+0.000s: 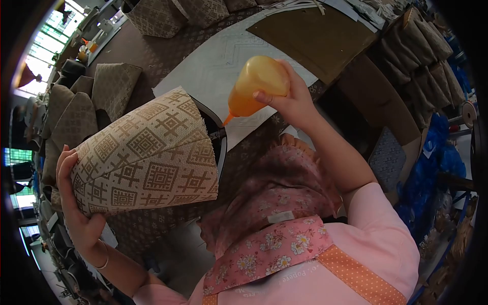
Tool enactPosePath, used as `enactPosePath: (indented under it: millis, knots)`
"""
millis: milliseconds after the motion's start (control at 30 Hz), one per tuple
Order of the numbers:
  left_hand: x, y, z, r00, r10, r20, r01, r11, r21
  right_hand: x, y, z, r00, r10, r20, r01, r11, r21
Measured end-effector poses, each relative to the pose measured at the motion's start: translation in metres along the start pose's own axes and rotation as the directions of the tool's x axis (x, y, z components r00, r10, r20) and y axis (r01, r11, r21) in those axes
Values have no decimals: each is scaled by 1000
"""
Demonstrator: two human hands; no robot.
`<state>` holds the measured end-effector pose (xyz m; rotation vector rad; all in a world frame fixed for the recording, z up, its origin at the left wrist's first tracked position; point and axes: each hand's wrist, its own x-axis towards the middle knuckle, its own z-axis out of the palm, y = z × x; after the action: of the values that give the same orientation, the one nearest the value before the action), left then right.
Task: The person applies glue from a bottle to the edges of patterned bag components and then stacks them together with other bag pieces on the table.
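Note:
My left hand (81, 203) grips the closed-looking far-left end of a wide beige fabric sleeve (147, 152) with brown geometric motifs, holding it tilted on its side. Its open end faces right and shows a dark inside with a pale rim. In my right hand (295, 99) is a translucent squeeze bottle (259, 84), tipped nozzle-down with amber liquid inside. The orange nozzle tip points at the sleeve's dark opening, right by the rim.
White paper sheets (203, 66) and a brown board (315, 38) lie on the patterned table cover (162, 56). Similar fabric pieces (114, 89) stand at the left and back. More brown pieces (417, 56) are stacked at right, near blue plastic (432, 162).

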<state>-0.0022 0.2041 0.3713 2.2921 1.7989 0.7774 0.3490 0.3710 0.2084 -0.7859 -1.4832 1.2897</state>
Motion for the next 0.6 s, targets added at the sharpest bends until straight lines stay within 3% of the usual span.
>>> enactPosePath:
  millis: [200,267,400,600]
  knots:
    - [0,4,0,1000,12,7,-13,997,72,-11,8,-4,998,31,-59,-28,999,45]
    - [-1,6,0,1000,10,10,-11,995,96,-12,11,-2,975,124,-182,-88,977,194]
    - [-4,12,-1,1000,-6,21,3,991,136,-21,19,-5,977,155,-150,-130,979,160]
    - [-15,31,4,995,-75,-66,84,986,144,-50,19,-4,930,356,-92,-325,912,251]
